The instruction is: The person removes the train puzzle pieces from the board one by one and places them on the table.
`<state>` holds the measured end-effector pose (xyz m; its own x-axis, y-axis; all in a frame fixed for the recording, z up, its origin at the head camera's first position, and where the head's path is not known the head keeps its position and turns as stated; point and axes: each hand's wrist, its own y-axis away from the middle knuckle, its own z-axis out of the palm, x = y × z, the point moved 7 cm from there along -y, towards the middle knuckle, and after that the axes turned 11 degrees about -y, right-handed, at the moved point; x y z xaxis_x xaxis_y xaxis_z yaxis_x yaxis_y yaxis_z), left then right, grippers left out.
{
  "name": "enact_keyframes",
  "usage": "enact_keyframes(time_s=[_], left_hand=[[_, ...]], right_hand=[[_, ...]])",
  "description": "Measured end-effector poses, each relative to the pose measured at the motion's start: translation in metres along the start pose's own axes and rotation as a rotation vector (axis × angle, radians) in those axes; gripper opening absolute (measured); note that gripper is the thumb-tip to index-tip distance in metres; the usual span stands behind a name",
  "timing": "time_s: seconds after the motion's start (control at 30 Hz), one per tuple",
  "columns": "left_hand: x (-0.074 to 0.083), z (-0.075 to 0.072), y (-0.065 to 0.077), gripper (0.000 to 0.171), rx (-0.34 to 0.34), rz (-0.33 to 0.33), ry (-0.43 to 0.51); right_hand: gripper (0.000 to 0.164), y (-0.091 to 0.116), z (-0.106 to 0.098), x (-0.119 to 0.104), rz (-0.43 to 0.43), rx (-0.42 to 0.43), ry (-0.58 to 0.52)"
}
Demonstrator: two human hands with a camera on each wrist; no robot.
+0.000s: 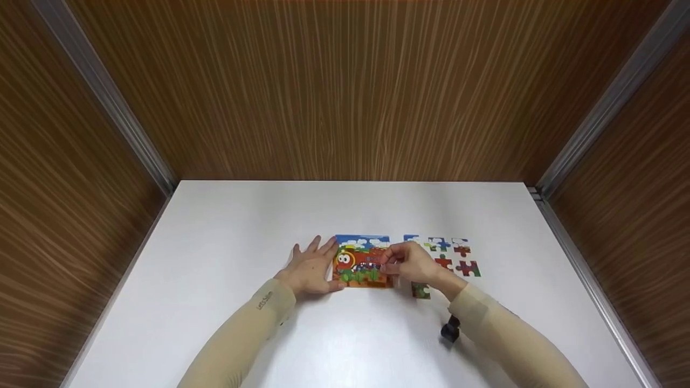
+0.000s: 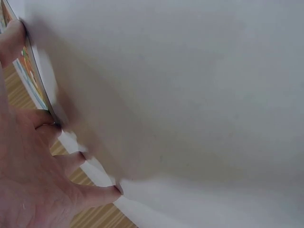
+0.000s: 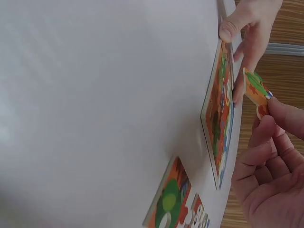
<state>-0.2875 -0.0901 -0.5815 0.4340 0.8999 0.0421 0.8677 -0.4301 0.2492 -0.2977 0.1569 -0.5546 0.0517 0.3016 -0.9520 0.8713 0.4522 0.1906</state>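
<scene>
A colourful puzzle board [image 1: 362, 285] with a cartoon picture lies flat on the white table. My left hand [image 1: 310, 270] rests along its left side with the fingers spread, thumb at the lower left corner and index finger at the upper left. In the left wrist view, the fingertips of the left hand [image 2: 33, 175] touch the board's edge and the table. Over the board's right part, my right hand [image 1: 412, 263] pinches a puzzle piece [image 3: 256, 90] between thumb and index finger. That piece is orange with green and is held above the board in the right wrist view.
Several loose puzzle pieces [image 1: 468, 268] lie in rough rows on the table right of the board, some partly behind the right hand. A small black device [image 1: 450, 330] is at the right wrist. Wood-grain panels [image 1: 345, 91] enclose the white table [image 1: 226, 226] at the back and sides.
</scene>
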Motion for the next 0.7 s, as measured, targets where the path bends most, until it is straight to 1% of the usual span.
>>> enact_keyframes(time_s=[0.2, 0.7], left_hand=[[0.000, -0.002, 0.000, 0.113, 0.015, 0.018, -0.009], [0.001, 0.000, 0.000, 0.113, 0.020, 0.010, 0.009]], right_hand=[[0.009, 0.010, -0.014, -0.002, -0.034, 0.008, 0.028], [0.012, 0.034, -0.048, 0.002, -0.023, 0.030, 0.029]])
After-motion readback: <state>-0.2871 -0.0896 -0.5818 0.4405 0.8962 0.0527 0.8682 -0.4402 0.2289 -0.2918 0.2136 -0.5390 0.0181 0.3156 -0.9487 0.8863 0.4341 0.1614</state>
